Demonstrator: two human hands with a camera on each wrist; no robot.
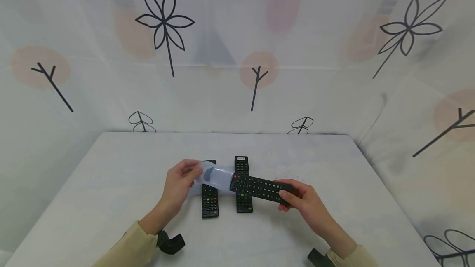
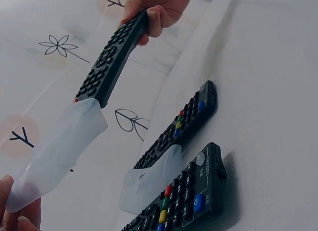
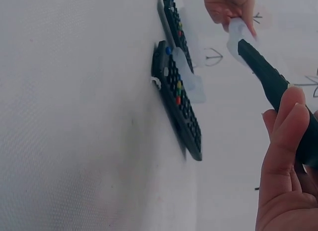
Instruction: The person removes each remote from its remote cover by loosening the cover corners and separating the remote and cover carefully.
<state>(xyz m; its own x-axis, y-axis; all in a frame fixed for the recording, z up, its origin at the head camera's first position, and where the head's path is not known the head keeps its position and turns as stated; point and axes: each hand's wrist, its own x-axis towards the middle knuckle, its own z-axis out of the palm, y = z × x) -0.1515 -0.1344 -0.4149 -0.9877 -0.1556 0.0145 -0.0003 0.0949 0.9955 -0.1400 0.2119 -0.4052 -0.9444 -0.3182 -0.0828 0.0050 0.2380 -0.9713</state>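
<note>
My right hand (image 1: 297, 197) grips the near end of a black remote (image 1: 257, 187) and holds it level above the table; the same remote (image 2: 112, 57) (image 3: 276, 87) shows in both wrist views. My left hand (image 1: 182, 180) pinches a clear silicone sleeve (image 1: 215, 175) whose open end sits over the remote's tip. In the left wrist view the sleeve (image 2: 59, 151) hangs stretched from the remote's end. Two more black remotes (image 1: 210, 201) (image 1: 243, 184) lie side by side on the table below.
The white table (image 1: 111, 184) stands against a white curtain printed with black plants. A second clear sleeve (image 2: 151, 179) lies across the two lying remotes. The table's far edge (image 1: 222, 133) meets the curtain.
</note>
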